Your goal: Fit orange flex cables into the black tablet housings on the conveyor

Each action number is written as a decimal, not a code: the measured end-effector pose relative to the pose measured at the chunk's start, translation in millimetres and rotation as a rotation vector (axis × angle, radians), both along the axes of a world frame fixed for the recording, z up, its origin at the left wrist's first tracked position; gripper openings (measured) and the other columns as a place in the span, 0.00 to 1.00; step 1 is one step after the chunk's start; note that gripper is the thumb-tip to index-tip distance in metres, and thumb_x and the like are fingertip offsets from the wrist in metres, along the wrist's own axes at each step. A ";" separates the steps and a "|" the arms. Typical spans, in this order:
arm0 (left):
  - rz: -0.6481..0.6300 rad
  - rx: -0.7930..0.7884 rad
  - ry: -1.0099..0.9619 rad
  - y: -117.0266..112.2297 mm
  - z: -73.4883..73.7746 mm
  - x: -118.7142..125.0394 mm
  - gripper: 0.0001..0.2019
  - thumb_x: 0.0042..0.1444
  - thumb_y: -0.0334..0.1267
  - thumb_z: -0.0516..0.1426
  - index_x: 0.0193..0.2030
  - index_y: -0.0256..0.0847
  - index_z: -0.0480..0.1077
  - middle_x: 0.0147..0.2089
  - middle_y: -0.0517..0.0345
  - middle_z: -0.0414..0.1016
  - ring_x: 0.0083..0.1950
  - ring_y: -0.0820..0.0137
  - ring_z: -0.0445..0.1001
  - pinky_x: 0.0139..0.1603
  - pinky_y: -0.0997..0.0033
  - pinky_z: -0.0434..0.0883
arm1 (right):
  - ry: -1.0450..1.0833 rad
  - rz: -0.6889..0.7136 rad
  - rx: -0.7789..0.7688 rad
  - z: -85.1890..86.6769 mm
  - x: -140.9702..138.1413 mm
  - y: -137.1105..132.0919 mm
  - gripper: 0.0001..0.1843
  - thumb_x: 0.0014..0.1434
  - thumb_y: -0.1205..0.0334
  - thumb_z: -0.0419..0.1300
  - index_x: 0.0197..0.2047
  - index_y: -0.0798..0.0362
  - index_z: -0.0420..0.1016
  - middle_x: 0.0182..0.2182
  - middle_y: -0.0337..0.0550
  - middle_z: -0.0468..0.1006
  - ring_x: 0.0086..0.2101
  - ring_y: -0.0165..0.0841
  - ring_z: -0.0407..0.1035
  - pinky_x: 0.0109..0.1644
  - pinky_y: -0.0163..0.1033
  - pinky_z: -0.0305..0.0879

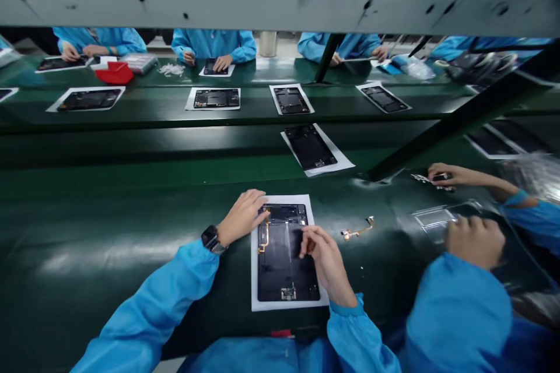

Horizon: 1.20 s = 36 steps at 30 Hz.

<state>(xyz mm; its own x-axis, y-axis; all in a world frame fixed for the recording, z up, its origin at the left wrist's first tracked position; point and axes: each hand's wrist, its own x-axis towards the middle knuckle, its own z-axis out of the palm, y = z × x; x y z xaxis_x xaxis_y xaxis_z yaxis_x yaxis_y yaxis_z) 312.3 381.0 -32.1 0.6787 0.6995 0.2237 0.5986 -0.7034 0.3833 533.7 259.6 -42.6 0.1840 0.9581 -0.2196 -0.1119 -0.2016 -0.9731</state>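
Near the desk's (109,256) front edge, the tablet (286,253) lies long axis away from the person, left hand (240,217) flat on its far-left corner, right hand (321,253) fingers pinching a dark piece over its middle.

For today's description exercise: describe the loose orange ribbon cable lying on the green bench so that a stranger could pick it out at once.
Start at the green bench and find the opened tablet on white paper under the wearer's hands. Just right of that paper, beyond the right hand, lies the loose ribbon cable. Unlike the orange cable fitted inside the tablet, it rests bare on the green surface, thin and crooked.
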 end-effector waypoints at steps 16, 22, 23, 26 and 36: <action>0.058 -0.162 0.406 103.8 10.5 17.7 0.05 0.64 0.35 0.55 0.38 0.41 0.72 0.40 0.56 0.76 0.45 0.67 0.75 0.46 0.72 0.69 | -1.235 -0.306 0.007 -39.9 93.3 -19.1 0.21 0.63 0.45 0.49 0.39 0.50 0.76 0.21 0.45 0.74 0.19 0.40 0.69 0.20 0.39 0.52; 0.348 -0.065 0.547 221.7 63.2 -20.1 0.15 0.65 0.42 0.56 0.53 0.36 0.68 0.52 0.50 0.71 0.49 0.65 0.73 0.50 0.57 0.73 | -1.194 -0.301 0.149 -34.5 92.6 -15.5 0.10 0.61 0.51 0.55 0.40 0.43 0.75 0.24 0.43 0.78 0.18 0.42 0.71 0.16 0.38 0.55; 0.386 -0.049 0.562 234.9 71.9 -24.0 0.16 0.65 0.42 0.56 0.54 0.36 0.68 0.53 0.49 0.71 0.50 0.64 0.73 0.50 0.56 0.74 | -1.185 -0.297 0.142 -32.6 92.5 -15.3 0.10 0.62 0.52 0.54 0.41 0.43 0.75 0.26 0.43 0.79 0.19 0.43 0.72 0.16 0.40 0.57; 0.461 -0.012 0.585 256.8 89.3 -27.6 0.16 0.65 0.42 0.56 0.55 0.35 0.67 0.54 0.49 0.70 0.51 0.63 0.73 0.50 0.57 0.74 | -1.142 -0.262 0.136 -28.0 93.6 -15.0 0.08 0.63 0.54 0.55 0.41 0.42 0.74 0.27 0.42 0.79 0.21 0.45 0.74 0.17 0.41 0.61; 0.076 0.038 0.439 189.1 51.0 116.1 0.17 0.63 0.51 0.55 0.48 0.40 0.72 0.50 0.53 0.73 0.51 0.66 0.72 0.54 0.67 0.69 | -1.279 -0.262 0.142 -35.9 94.2 -11.5 0.05 0.65 0.55 0.53 0.40 0.42 0.69 0.25 0.41 0.79 0.20 0.45 0.74 0.15 0.40 0.59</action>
<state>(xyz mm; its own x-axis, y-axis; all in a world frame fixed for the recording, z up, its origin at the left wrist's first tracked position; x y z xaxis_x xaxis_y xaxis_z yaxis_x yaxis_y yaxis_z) 428.4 570.1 18.9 0.6623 0.7477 -0.0480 0.7491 -0.6601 0.0559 628.0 248.1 -78.5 0.3682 0.8626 0.3470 0.8796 -0.2023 -0.4306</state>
